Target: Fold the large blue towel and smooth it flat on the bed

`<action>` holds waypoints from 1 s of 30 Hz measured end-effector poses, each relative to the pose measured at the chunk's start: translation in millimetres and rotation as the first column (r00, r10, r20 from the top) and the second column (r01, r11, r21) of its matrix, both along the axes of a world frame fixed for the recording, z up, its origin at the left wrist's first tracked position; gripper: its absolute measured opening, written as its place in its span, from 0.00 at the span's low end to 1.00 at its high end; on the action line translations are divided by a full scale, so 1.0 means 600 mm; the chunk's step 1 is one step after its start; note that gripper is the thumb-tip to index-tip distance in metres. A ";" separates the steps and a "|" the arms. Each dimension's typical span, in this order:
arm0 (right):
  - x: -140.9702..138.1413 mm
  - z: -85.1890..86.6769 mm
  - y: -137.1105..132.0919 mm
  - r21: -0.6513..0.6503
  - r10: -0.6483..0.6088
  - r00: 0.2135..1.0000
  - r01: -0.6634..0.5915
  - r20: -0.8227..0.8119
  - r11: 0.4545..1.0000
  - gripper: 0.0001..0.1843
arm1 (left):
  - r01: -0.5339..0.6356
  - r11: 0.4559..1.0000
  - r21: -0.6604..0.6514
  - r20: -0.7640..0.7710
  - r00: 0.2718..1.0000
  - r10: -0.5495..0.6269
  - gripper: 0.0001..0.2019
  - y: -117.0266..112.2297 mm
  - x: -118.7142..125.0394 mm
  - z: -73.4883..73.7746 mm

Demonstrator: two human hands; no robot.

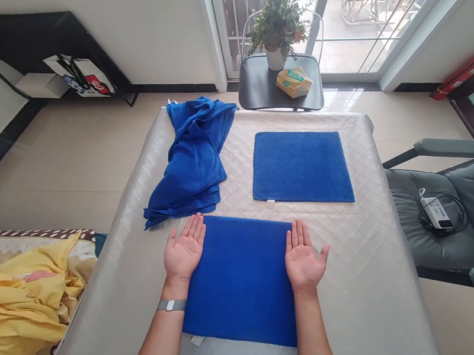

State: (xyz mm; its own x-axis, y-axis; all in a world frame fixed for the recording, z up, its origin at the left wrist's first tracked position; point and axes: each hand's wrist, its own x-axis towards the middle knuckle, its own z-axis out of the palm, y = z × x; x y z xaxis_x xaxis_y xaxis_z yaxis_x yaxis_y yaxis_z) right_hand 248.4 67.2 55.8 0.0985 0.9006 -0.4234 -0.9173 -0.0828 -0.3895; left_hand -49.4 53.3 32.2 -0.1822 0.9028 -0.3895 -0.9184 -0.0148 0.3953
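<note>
A blue towel (243, 280) lies flat and smooth on the table in front of me, a small white tag at its lower left edge. My left hand (184, 251) is palm up at its left edge, fingers straight, with nothing in it. Along the right edge, my right hand (304, 263) also rests palm up, fingers extended and holding nothing. Beyond it, a second blue towel (302, 165) is laid flat as a rectangle. A crumpled heap of blue towels (195, 159) sits at the far left of the table.
The table has a pale quilted cover (366, 270). Past its far edge, a dark chair (255, 87) bears a flower pot (277, 55) and a tissue pack (294, 83). A grey armchair (411, 241) with a power strip (437, 213) stands right; yellow cloth (11, 298) lies lower left.
</note>
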 end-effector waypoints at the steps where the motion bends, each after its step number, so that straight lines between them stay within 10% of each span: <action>1: -0.001 0.000 0.001 -0.002 -0.007 1.000 0.007 -0.003 1.000 0.36 | -0.010 1.000 -0.001 -0.017 1.000 0.010 0.31 -0.001 -0.003 0.000; 16: -0.007 0.005 -0.048 -0.069 -0.008 1.000 0.009 0.008 0.998 0.34 | -0.102 0.991 -0.091 -0.093 0.991 0.094 0.25 -0.007 0.032 0.033; 26: -0.002 -0.009 -0.048 -0.092 -0.003 1.000 0.003 -0.002 0.996 0.34 | 0.345 0.938 -0.024 0.284 0.902 -0.325 0.24 -0.015 0.343 0.081; 30: -0.001 -0.010 -0.047 -0.086 -0.016 1.000 0.017 0.013 0.996 0.34 | 0.360 0.932 -0.042 0.341 0.882 -0.325 0.27 0.008 0.375 0.057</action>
State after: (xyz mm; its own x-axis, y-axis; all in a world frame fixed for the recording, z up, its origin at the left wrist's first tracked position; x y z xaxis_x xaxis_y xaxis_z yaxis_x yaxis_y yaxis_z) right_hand 247.9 38.8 49.9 0.1186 0.8589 -0.4983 -0.9141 -0.1015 -0.3926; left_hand 175.5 58.0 66.6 0.2824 0.8384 -0.4661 -0.9356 0.3480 0.0592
